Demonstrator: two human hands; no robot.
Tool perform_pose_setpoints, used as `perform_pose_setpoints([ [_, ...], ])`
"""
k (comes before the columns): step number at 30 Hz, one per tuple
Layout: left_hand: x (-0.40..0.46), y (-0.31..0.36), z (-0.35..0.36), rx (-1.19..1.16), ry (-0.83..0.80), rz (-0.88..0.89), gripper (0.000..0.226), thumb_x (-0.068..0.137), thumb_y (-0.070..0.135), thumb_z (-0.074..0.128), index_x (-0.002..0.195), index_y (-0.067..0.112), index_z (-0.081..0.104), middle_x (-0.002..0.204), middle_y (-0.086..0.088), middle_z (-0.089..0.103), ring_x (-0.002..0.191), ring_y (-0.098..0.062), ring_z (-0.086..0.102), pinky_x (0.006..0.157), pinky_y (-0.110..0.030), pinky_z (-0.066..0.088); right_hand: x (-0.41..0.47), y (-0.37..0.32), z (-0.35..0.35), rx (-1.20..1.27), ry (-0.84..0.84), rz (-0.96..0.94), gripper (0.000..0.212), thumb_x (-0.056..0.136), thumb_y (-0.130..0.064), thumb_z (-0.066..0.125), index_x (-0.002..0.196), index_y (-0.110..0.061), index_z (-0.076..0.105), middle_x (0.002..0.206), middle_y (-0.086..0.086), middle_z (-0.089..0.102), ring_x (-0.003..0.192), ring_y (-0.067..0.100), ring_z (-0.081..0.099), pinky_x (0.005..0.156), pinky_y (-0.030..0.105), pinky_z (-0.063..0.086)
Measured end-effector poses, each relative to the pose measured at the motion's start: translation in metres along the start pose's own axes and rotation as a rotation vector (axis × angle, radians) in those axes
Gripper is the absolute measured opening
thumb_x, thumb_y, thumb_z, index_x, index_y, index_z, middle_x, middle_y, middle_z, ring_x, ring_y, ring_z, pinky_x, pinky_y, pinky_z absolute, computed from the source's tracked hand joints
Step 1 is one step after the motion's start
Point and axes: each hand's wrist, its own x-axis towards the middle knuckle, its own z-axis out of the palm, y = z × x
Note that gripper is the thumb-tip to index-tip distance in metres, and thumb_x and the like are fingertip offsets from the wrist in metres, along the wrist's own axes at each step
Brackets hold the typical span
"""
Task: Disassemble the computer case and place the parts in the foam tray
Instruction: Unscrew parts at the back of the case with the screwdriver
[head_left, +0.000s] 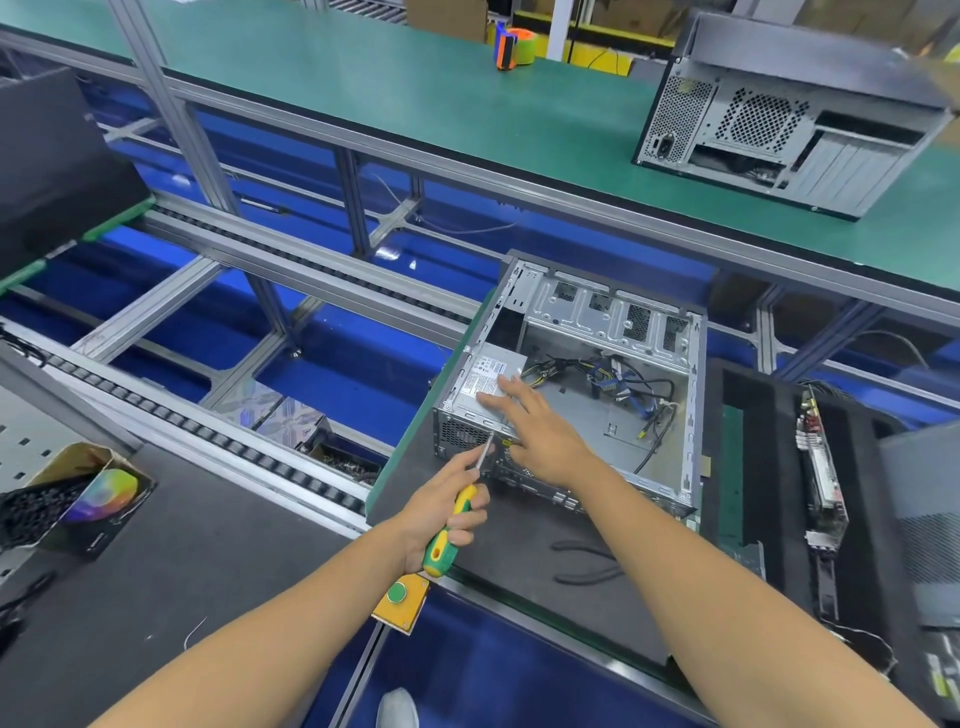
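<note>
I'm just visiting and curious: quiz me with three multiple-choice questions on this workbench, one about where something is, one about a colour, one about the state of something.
1. Where do the pliers lie?
A. on the dark mat near the open case
B. inside the case
C. on the far green belt

2. What colours is the screwdriver handle?
A. red and black
B. green and yellow
C. all blue

3. What is the right hand doing?
A. gripping cables
B. hanging free
C. resting flat on the power supply

Answers:
1 A, the pliers lie on the mat by the open case.
2 B, the screwdriver in the left hand shows both.
3 C, the right hand has its fingers spread on the power supply.
</note>
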Motion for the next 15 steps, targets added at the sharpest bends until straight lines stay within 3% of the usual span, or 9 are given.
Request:
perform_pose_setpoints([
  [6, 0.001, 0.004, 0.008, 0.374, 0.148, 0.049, 0.027, 0.109, 0.035, 0.042, 0.128, 0.051, 0.053, 0.071, -0.001, 0.050, 0.048, -0.010, 0.033, 0.041, -0.022, 0.034, 0.001, 0.001, 0.003, -0.028, 0.008, -0.007, 0.089, 0.086, 0.000, 0.059, 0.160, -0.037, 0.023, 0.171, -0.003, 0.004, 0.158, 0.017, -0.003, 0.106, 0.041, 0.047],
  [8, -0.001, 0.001, 0.009, 0.765, 0.267, 0.181, 0.031, 0.109, 0.034, 0.038, 0.133, 0.052, 0.044, 0.067, 0.004, 0.050, 0.048, -0.011, 0.038, 0.047, -0.027, 0.037, 0.001, 0.001, 0.004, -0.038, 0.007, -0.003, 0.090, 0.087, 0.000, 0.060, 0.160, -0.037, 0.022, 0.171, -0.003, 0.003, 0.158, 0.016, -0.003, 0.106, 0.040, 0.046],
  [10, -0.003, -0.004, 0.003, 1.340, 0.425, 0.325, 0.039, 0.110, 0.031, 0.037, 0.144, 0.048, 0.032, 0.065, 0.009, 0.049, 0.052, -0.009, 0.045, 0.054, -0.032, 0.039, 0.001, 0.001, 0.005, -0.038, 0.004, -0.006, 0.090, 0.087, 0.000, 0.060, 0.160, -0.038, 0.022, 0.171, -0.004, 0.002, 0.158, 0.016, -0.004, 0.109, 0.041, 0.044],
  [11, -0.003, -0.005, 0.002, 1.464, 0.479, 0.367, 0.041, 0.110, 0.031, 0.037, 0.146, 0.047, 0.028, 0.065, 0.009, 0.048, 0.053, -0.008, 0.047, 0.055, -0.032, 0.038, 0.001, 0.001, 0.005, -0.033, 0.000, -0.004, 0.090, 0.087, 0.000, 0.060, 0.160, -0.038, 0.022, 0.171, -0.004, 0.002, 0.157, 0.015, -0.005, 0.111, 0.041, 0.043],
  [13, -0.001, -0.004, 0.005, 1.378, 0.476, 0.383, 0.036, 0.110, 0.032, 0.039, 0.143, 0.044, 0.032, 0.066, 0.008, 0.051, 0.054, -0.012, 0.050, 0.054, -0.033, 0.038, 0.002, 0.001, 0.004, -0.033, -0.003, 0.004, 0.091, 0.087, 0.001, 0.059, 0.160, -0.038, 0.021, 0.171, -0.004, 0.002, 0.157, 0.014, -0.006, 0.112, 0.040, 0.041],
  [15, 0.002, -0.004, 0.010, 1.063, 0.380, 0.321, 0.024, 0.110, 0.032, 0.041, 0.133, 0.037, 0.042, 0.067, 0.004, 0.054, 0.049, -0.013, 0.048, 0.050, -0.031, 0.042, 0.001, 0.001, 0.004, -0.040, -0.007, -0.001, 0.091, 0.086, 0.002, 0.058, 0.159, -0.038, 0.022, 0.171, -0.004, 0.002, 0.157, 0.015, -0.005, 0.110, 0.038, 0.042],
])
